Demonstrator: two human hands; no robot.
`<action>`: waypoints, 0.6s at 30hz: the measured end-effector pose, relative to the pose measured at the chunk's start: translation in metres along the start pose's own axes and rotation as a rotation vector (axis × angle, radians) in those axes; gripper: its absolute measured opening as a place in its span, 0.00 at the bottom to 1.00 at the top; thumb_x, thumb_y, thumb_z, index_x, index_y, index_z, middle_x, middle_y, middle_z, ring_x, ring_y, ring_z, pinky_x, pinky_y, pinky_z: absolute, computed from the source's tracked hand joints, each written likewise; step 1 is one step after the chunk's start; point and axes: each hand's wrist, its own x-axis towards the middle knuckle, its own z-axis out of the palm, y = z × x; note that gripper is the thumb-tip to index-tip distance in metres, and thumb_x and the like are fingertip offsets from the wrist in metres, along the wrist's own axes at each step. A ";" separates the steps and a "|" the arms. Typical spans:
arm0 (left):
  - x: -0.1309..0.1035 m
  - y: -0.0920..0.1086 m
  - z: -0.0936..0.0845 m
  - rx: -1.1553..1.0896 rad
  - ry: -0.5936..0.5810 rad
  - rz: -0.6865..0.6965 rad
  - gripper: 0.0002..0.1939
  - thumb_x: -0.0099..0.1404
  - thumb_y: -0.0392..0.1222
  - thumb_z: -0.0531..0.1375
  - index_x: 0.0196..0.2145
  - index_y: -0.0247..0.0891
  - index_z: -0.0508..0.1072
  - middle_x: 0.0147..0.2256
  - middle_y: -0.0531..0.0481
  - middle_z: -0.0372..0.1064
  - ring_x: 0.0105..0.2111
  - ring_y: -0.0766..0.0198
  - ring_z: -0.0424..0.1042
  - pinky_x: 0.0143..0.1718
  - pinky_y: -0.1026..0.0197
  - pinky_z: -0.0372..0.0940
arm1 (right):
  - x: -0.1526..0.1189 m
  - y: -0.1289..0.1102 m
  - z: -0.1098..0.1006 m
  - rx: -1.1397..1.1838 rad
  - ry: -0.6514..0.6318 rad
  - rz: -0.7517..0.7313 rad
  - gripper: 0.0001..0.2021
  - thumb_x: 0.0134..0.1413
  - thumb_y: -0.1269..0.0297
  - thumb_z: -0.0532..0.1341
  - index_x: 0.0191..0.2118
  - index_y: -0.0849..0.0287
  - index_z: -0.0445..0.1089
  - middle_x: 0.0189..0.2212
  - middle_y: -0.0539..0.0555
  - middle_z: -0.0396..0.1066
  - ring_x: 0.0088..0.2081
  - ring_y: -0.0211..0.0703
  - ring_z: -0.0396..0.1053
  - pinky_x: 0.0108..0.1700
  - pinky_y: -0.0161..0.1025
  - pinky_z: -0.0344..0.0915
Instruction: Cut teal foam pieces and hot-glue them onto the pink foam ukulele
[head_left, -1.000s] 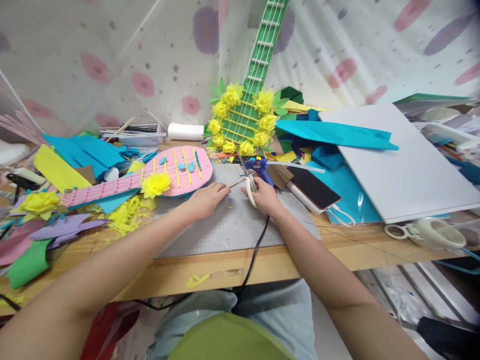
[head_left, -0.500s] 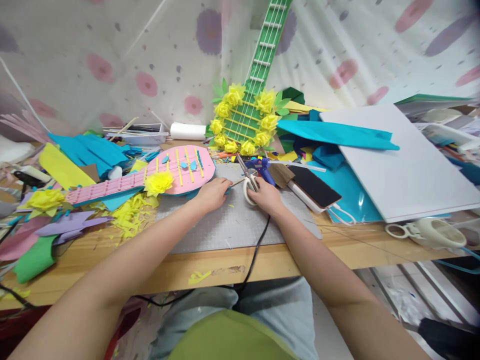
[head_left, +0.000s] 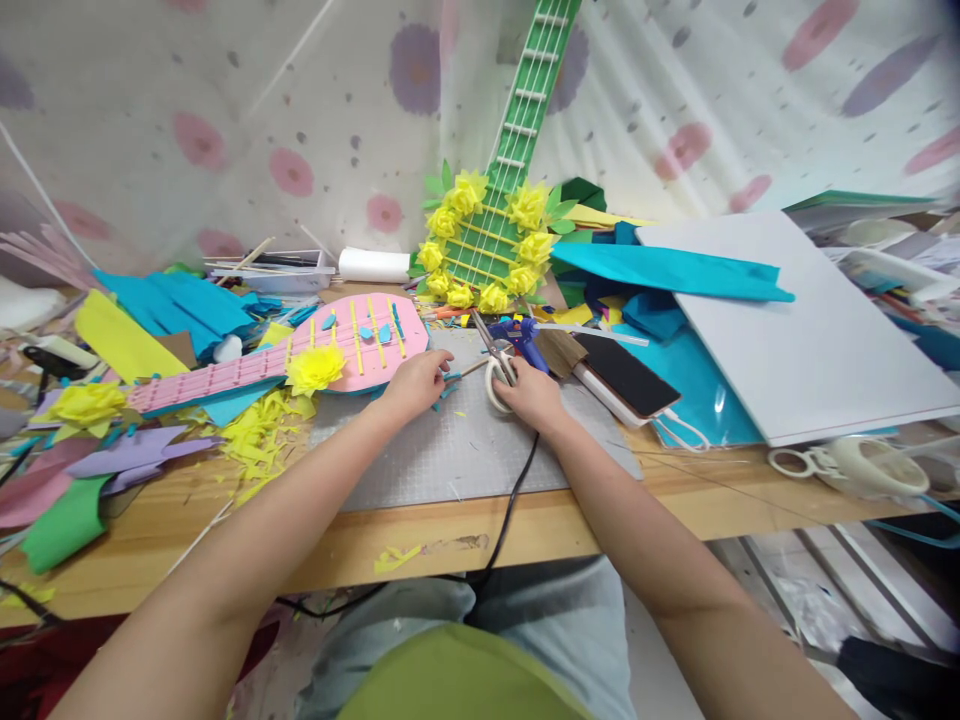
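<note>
Scissors point(head_left: 496, 362) gripped in right hand point(head_left: 529, 392) fingers, left hand point(head_left: 414, 382) fingers pinching thin stick point(head_left: 471, 367), clear tray point(head_left: 279, 270) holding sticks

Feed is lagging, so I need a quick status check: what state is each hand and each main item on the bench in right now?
left hand: closed on a thin stick and blue scraps
right hand: gripping the scissors
scissors: blades look nearly shut, tips pointing away
pink paper guitar: lying flat
green paper guitar: propped upright against the curtain
glue gun: lying down, corded
phone: screen dark, cable plugged in
</note>
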 end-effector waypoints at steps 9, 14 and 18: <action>-0.012 0.001 -0.014 -0.346 0.210 -0.087 0.17 0.52 0.32 0.55 0.42 0.38 0.70 0.35 0.50 0.75 0.36 0.65 0.73 0.42 0.62 0.66 | -0.005 0.001 -0.003 -0.100 0.051 -0.108 0.13 0.54 0.57 0.55 0.41 0.58 0.67 0.39 0.59 0.74 0.41 0.51 0.72 0.36 0.39 0.60; -0.014 0.002 -0.031 -0.220 0.182 -0.062 0.20 0.53 0.31 0.54 0.44 0.38 0.70 0.37 0.50 0.75 0.35 0.65 0.72 0.39 0.63 0.66 | -0.005 -0.001 -0.001 -0.170 0.081 -0.121 0.14 0.54 0.56 0.55 0.42 0.59 0.67 0.40 0.60 0.74 0.41 0.50 0.71 0.37 0.38 0.60; -0.012 0.009 -0.027 -0.068 0.057 -0.106 0.19 0.55 0.30 0.52 0.44 0.36 0.71 0.40 0.48 0.74 0.40 0.63 0.72 0.43 0.62 0.64 | -0.005 -0.003 -0.001 -0.191 0.107 -0.077 0.17 0.55 0.53 0.54 0.45 0.58 0.67 0.40 0.57 0.75 0.41 0.49 0.72 0.38 0.39 0.61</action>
